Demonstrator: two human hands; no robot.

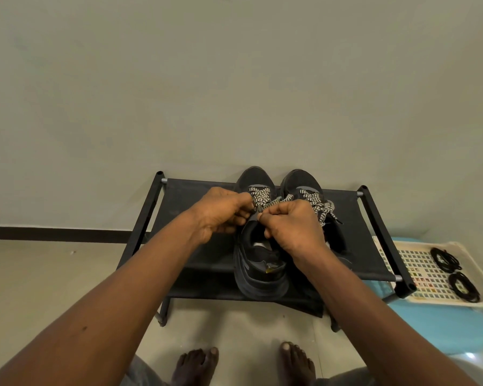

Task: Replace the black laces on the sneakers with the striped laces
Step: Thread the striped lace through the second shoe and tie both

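left hand [221,211]: i see it pinched on a striped lace [258,197] end, left of the knot.
right hand [293,227]: clamped on the other end.
lace: soft, light; i judge gripping near the tips best.
sneakers [258,263]: under both grips, on the rack [195,246].
black laces [455,271]: coiled far right.

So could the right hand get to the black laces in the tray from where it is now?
Probably yes. The black laces lie uncovered in the tray on that side, but the right hand is gripping the striped lace and must release first.
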